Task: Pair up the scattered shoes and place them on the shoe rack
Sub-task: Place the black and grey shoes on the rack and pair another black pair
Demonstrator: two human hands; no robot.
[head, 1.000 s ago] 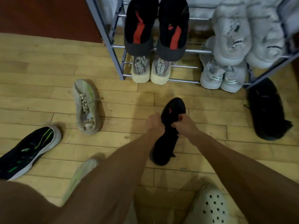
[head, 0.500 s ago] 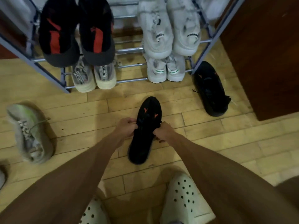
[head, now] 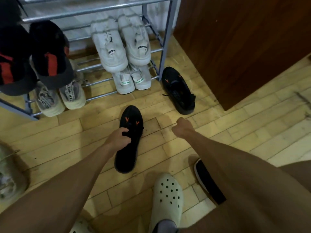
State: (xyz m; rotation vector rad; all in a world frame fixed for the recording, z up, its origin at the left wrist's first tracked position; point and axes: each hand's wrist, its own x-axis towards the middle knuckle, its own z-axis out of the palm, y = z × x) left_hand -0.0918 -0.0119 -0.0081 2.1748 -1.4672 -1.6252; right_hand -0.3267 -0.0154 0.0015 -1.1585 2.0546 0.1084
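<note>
Pale wood-plank floor runs up to a metal shoe rack (head: pixel 165 39) at 12 o'clock, already holding 4 pairs. The left hand (head: pixel 118 137) pinches the collar of a black shoe (head: pixel 128 140) at centre. Its likely mate (head: pixel 178 90) lies at 2 o'clock by the rack's leg. The right hand (head: pixel 182 127) hangs loosely curled and empty, near that mate. This pair still needs racking, and other loose shoes lie at the frame edges.

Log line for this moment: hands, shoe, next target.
left hand: grip on black shoe, floor | right hand: free, loosely closed | matching shoe: on floor beside shoe rack, unpaired
</note>
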